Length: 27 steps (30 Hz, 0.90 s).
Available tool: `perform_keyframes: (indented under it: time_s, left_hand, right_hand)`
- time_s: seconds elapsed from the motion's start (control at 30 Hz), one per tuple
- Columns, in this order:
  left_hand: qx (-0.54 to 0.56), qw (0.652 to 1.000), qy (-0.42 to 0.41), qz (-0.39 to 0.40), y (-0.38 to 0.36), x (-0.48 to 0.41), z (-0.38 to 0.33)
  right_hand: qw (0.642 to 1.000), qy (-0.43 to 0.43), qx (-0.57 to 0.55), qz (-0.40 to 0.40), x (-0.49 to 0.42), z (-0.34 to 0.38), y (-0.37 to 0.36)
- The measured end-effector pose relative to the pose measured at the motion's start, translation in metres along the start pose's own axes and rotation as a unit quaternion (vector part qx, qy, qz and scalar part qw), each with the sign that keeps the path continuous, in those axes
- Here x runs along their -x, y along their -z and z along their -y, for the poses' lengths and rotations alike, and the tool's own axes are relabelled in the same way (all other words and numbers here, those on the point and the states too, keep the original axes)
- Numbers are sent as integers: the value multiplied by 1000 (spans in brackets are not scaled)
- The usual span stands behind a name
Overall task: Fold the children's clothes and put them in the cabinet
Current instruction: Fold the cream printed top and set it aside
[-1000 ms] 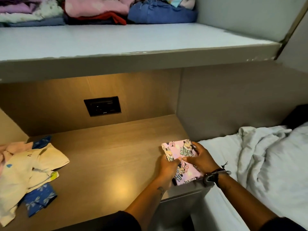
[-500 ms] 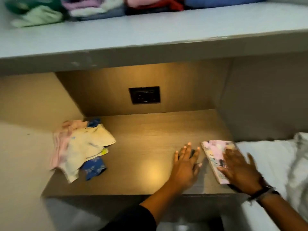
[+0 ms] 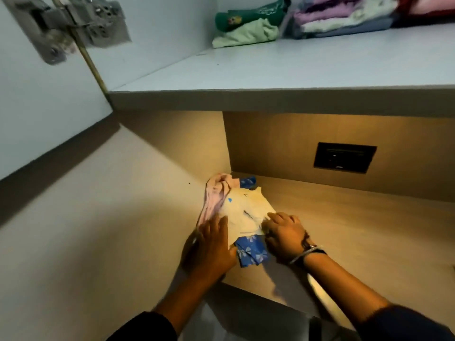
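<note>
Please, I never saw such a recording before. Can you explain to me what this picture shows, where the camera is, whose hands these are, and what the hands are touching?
There is no machine here. A person wears a wide-angle camera on the head, looking forward and down, so both arms reach in from below. The left hand and the right hand, which wears a bracelet, rest on a small heap of unfolded children's clothes: a cream piece on top, a pink one at the left, a blue flowered one underneath. The heap lies on a lit wooden surface with a dark wall socket behind it. Above is the white cabinet shelf, where folded clothes already sit. Whether the hands grip the cloth or only press on it, I cannot tell.
</note>
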<state>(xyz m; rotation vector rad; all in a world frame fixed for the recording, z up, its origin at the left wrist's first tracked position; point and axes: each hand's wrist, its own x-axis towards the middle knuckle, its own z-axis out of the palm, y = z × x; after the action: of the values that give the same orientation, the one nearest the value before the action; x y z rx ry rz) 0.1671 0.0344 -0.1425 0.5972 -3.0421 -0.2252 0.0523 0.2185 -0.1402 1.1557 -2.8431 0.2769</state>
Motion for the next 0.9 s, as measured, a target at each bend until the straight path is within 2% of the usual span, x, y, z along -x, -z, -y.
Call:
perform_keyframes:
  time_s: [0.17, 0.27, 0.37, 0.43, 0.5, 0.6, 0.7, 0.77, 0.83, 0.9]
  left_hand:
    - [20, 999, -4, -47, -28, 15, 25]
    - [16, 995, -33, -89, -21, 5, 23]
    - [158, 975, -33, -151, -2, -4, 21]
    - [287, 948, 12, -136, 25, -12, 20]
    - [372, 919, 40, -126, 52, -22, 19]
    - [458, 875, 68, -143, 93, -35, 15]
    - [505, 849, 37, -150, 117, -40, -3]
    - [573, 813, 57, -80, 120, -40, -20]
    - [632, 759, 153, -1, 112, -34, -36]
    - [678, 690, 245, 66, 101, -21, -50]
  right_hand:
    - [999, -39, 27, 23, -58, 18, -26]
    - [999, -43, 9, -2, -62, 7, -24]
    - [992, -50, -105, -55, -54, -6, -7]
    - [982, -51, -164, -82, -42, -18, 13]
    - [966, -67, -220, -115, -26, -30, 38]
    - [936, -91, -284, -185, 5, -45, 74]
    - [895, -114, -364, -230, 38, -59, 105]
    - [865, -120, -421, -243, 60, -67, 120]
    - [849, -133, -447, -250, 81, -76, 127]
    - [839, -154, -461, -244, 100, -83, 129]
